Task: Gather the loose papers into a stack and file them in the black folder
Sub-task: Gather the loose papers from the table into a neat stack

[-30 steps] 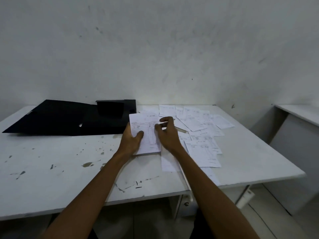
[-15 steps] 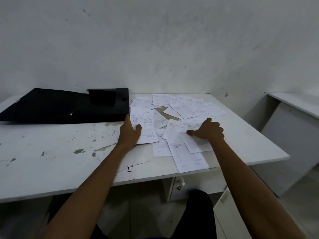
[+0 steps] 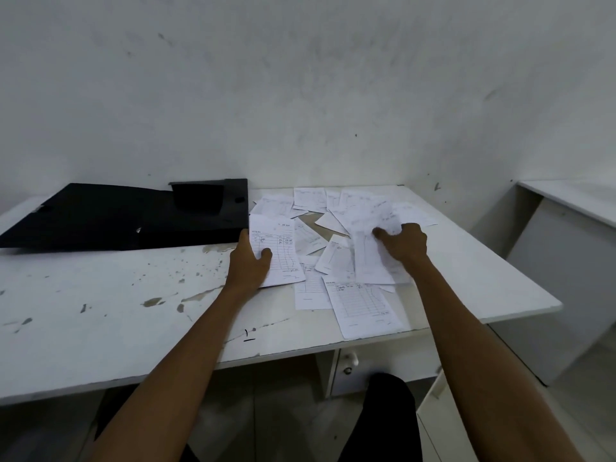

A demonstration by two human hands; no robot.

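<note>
A drawer knob [image 3: 348,361] sat under the near edge of the chipped white table [image 3: 100,311]. The left hand [image 3: 248,265] gripped a small stack [image 3: 280,258] of forms, thumb on top. The right hand [image 3: 405,243], well apart from it, pinched one blurred sheet [image 3: 370,261]. Loose papers [image 3: 333,208] lay scattered around and beyond. The black folder [image 3: 133,218] lay open just left of the stack.

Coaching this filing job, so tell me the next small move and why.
Probably bring the sheet that the right hand pinches across onto the stack gripped by the left hand. Many loose papers lie scattered on the table, so gathering is unfinished; the black folder can wait.
</note>
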